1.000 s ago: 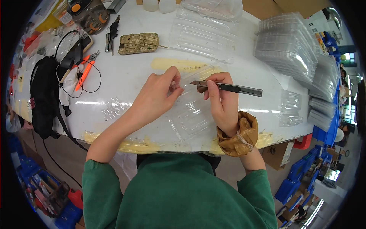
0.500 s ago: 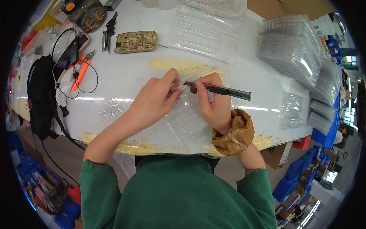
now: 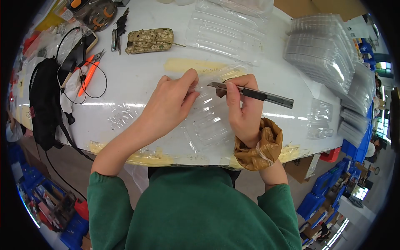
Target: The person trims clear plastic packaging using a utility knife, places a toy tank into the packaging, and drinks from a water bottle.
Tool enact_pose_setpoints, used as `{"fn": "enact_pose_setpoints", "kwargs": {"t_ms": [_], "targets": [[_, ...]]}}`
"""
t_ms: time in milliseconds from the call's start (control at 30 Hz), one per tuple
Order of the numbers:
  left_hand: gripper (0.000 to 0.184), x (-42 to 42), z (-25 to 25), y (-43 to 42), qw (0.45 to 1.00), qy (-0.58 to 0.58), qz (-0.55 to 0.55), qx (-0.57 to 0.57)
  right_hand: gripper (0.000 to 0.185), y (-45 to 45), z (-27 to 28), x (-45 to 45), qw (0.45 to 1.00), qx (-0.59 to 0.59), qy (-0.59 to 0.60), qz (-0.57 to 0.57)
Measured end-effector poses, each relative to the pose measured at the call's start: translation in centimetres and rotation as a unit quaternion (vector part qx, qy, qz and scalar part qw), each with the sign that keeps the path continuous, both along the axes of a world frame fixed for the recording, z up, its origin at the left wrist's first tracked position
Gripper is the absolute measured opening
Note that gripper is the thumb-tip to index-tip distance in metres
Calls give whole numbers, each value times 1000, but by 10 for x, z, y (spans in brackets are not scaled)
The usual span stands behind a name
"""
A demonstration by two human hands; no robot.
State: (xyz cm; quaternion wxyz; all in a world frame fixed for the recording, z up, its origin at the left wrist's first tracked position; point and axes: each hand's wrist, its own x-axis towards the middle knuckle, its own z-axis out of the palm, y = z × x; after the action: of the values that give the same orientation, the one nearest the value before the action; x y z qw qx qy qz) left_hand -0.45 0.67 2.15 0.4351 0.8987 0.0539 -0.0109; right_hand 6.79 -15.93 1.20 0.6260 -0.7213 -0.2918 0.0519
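Observation:
In my right hand [image 3: 246,106] is a slim snap-off utility knife [image 3: 273,98], its blade pointing left toward my other hand. A brown cuff is bunched around the right wrist. My left hand [image 3: 173,100] is closed, thumb and fingers pinched together at the left edge of a clear plastic blister tray [image 3: 204,125]. Whatever sits between those fingertips is too small and see-through to make out. The tray lies on the white table [image 3: 146,79] below both hands, partly covered by them. Small clear plastic scraps [image 3: 123,118] are scattered left of my left forearm.
A camouflage model tank [image 3: 149,41] and keys [image 3: 119,31] lie at the back. Orange-handled pliers [image 3: 89,77] and a black pouch [image 3: 43,104] are at left. More clear trays [image 3: 225,33] lie behind; tall tray stacks [image 3: 318,52] stand at right.
My right hand has moved right with the utility knife, widening the gap between the blade and my left hand. The left hand has barely shifted and stays pinched.

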Motion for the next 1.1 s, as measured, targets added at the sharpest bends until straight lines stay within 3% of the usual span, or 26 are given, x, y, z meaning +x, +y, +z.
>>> {"fn": "enact_pose_setpoints", "kwargs": {"t_ms": [200, 367, 567, 700, 867, 1100], "targets": [[8, 0, -7, 7, 999, -11, -19, 23, 3, -8, 1, -1, 993, 33, 110, -28], [4, 7, 7, 17, 988, 108, 1, -113, 3, -7, -8, -3, 998, 19, 52, -24], [3, 6, 5, 16, 992, 76, -10, -96, 2, -1, 2, 1, 994, 56, 82, -33], [3, 3, 3, 9, 998, 25, -8, -50, 3, 5, 2, 1, 999, -27, -14, -13], [1, 0, -2, 7, 999, -29, -17, 0, 5, 11, -12, 2, 998, -34, -60, -1], [2, 0, -3, 7, 1000, -13, -23, 7, 6, 10, -15, 1, 991, -81, -109, 8]]}}
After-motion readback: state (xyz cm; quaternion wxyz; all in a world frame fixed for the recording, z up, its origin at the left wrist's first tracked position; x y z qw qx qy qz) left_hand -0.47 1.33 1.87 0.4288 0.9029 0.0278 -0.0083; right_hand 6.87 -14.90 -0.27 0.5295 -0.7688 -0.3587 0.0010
